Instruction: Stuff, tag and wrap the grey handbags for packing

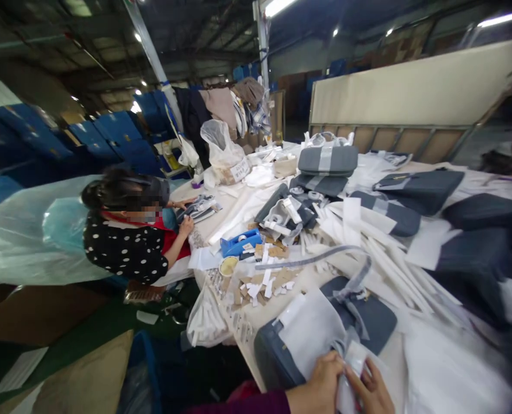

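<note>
At the near edge of the table, my left hand point(324, 375) is closed, its fingers pinching white wrapping point(354, 357) around what looks like a grey strap. My right hand point(371, 386) grips the same wrapping from the other side, fingers bent. Just beyond both hands lies a dark blue-grey bag point(275, 355), with a white sheet point(310, 326) over its front. A second grey bag piece point(379, 323) sits behind it, and a long grey strap point(312, 260) in clear wrap loops up from there. What lies under my fingers is partly hidden.
A co-worker point(126, 247) sits across at the left, handling a grey piece. A blue tape dispenser point(241, 244), cardboard and paper scraps point(264, 284), and white strips point(381, 259) cover the middle. Stacked grey bags point(327, 161) stand farther back, with more bags point(472, 276) at the right.
</note>
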Demonstrator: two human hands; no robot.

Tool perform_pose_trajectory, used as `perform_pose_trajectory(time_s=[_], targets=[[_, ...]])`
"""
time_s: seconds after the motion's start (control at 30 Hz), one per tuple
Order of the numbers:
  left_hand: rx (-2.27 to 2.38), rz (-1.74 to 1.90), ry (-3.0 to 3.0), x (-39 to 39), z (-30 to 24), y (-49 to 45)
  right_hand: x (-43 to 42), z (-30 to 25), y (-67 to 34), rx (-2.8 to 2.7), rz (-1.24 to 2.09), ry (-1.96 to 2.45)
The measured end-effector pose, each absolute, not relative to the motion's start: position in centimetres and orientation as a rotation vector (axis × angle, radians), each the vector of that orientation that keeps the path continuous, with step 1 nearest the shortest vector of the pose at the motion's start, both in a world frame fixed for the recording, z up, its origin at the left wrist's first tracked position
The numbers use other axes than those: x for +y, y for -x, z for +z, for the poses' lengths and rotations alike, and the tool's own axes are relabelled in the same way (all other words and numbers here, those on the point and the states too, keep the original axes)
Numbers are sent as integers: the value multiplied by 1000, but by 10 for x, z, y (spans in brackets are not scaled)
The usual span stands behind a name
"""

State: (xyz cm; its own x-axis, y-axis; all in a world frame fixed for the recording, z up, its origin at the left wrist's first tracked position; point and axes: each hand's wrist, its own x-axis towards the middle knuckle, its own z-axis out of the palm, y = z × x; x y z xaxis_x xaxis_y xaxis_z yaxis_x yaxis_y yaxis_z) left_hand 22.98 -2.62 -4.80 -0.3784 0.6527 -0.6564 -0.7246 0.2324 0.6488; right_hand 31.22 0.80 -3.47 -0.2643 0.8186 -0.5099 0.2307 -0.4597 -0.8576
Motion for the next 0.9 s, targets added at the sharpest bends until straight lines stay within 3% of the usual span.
perform_pose_trajectory(time_s=[0.17, 0.4, 0.53, 0.7, 0.9], targets=[[1025, 1505, 122, -21, -40, -227, 4, -34, -301, -1031, 1869, 1435], [1206, 1029, -290, -30, -20, -189, -3, -39, -286, -894, 1640, 1554], [1222, 948, -559, -29, -5, -134, -14, -34, -288, -938, 1358, 1700], [1794, 829, -1360, 21, 14, -30, -38, -29, -302, -754, 1139, 1760], [2017, 657, -1590, 110, 4, 30, -74, -21, -309, -570, 1045, 1810]])
